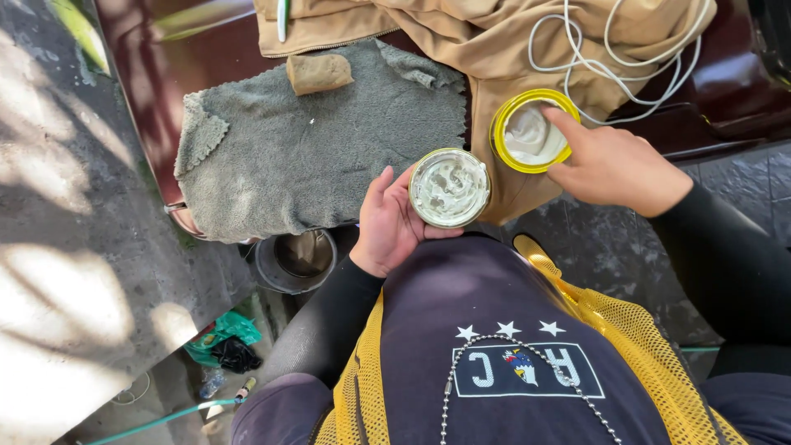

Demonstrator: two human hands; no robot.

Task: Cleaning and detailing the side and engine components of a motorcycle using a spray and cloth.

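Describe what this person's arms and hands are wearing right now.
Both hands, left hand and right hand, are bare: no gloves, rings or watch visible. Each arm wears a snug black long sleeve ending at the wrist, plain, without markings.

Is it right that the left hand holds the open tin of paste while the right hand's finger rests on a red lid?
Not quite. The head view shows the left hand holding the open tin, but the lid touched by the right hand is yellow, not red.

Grey towel (313, 148) open; white cable (626, 58) clutters right.
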